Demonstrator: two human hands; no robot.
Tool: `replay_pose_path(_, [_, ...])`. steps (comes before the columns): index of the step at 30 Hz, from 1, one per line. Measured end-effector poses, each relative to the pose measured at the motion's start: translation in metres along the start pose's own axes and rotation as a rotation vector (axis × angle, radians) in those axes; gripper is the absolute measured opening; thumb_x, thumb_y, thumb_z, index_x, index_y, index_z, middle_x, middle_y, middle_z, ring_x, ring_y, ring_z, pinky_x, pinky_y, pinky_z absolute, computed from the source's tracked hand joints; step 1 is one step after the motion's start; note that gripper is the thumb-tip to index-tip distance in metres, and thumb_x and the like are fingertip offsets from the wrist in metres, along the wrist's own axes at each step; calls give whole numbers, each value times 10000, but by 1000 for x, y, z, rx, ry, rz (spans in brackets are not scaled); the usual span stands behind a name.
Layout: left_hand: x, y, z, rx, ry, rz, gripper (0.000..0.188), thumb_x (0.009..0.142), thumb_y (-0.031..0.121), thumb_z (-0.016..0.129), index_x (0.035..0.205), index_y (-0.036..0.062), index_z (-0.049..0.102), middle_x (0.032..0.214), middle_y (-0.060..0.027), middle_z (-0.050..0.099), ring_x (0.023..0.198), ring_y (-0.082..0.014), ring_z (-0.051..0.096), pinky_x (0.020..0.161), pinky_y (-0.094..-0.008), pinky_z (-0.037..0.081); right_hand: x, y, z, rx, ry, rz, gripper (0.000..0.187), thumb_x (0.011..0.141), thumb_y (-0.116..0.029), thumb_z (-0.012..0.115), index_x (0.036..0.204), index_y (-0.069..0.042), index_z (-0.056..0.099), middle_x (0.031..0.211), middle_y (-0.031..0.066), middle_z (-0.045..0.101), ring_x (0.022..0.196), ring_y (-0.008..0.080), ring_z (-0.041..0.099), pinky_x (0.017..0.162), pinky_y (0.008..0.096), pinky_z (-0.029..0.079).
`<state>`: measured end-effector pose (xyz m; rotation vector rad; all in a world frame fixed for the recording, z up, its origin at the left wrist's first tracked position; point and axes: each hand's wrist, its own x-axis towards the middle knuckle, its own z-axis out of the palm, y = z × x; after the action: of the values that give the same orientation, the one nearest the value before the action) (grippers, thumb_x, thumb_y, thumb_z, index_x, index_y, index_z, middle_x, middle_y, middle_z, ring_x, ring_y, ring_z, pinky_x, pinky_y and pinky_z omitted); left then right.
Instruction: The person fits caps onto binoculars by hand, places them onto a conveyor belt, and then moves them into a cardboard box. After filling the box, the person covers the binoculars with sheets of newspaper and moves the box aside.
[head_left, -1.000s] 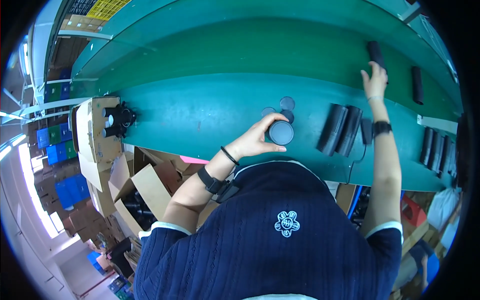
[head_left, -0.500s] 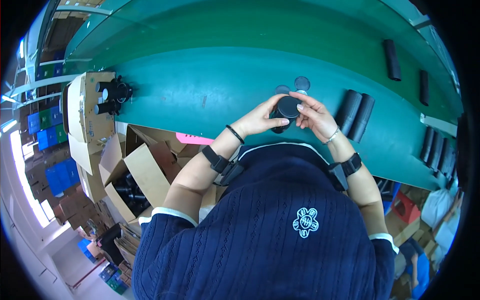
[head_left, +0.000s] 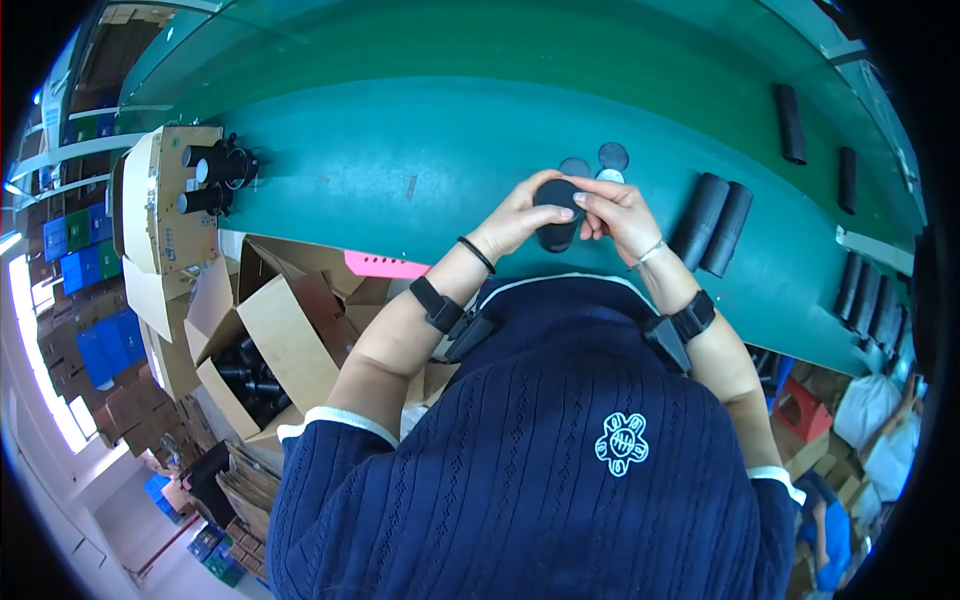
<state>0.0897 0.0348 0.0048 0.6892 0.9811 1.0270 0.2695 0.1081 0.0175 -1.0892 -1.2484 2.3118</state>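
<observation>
A black cylinder (head_left: 556,240) stands up between my hands near the bench's front edge, with a flat round black cap (head_left: 556,197) on its upper end. My left hand (head_left: 522,212) is wrapped round the cylinder's left side, its thumb lying across the cap's near edge. My right hand (head_left: 622,212) pinches the cap's right rim with thumb and forefinger; its other fingers curl under. Just beyond the hands lie dark round discs (head_left: 613,155) and a whitish disc (head_left: 609,175), partly covered by the fingers.
Two ribbed black tubes (head_left: 702,220) lie to the right on the green bench (head_left: 420,150); several more (head_left: 870,295) lie farther right. A cardboard box with black cylinders (head_left: 205,170) stands at the left. Below it, an open carton (head_left: 265,370) holds black parts, beside a pink perforated piece (head_left: 385,266).
The cylinder tips slightly toward me, and my left thumb has shifted from its side onto the cap. Both hands have moved a little left and away from me.
</observation>
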Motion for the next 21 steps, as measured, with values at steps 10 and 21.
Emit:
replay_pose_path(10, [33, 24, 5, -728, -211, 92, 413, 835, 388, 509, 988, 9, 567, 982, -186, 590, 1000, -332, 542, 935, -463, 409, -34, 10, -38, -321, -198, -204, 826, 692, -123, 770, 1395, -91, 338, 1250, 61, 484, 1171, 180, 455, 996, 322, 349])
replay_pose_path(21, [183, -70, 126, 955, -46, -22, 1019, 793, 573, 622, 1395, -108, 161, 1328, -357, 377, 1231, -420, 438, 1013, -402, 395, -59, -51, -220, -148, 691, -292, 661, 883, -341, 605, 1404, -47, 323, 1205, 71, 529, 995, 124, 515, 734, 255, 448])
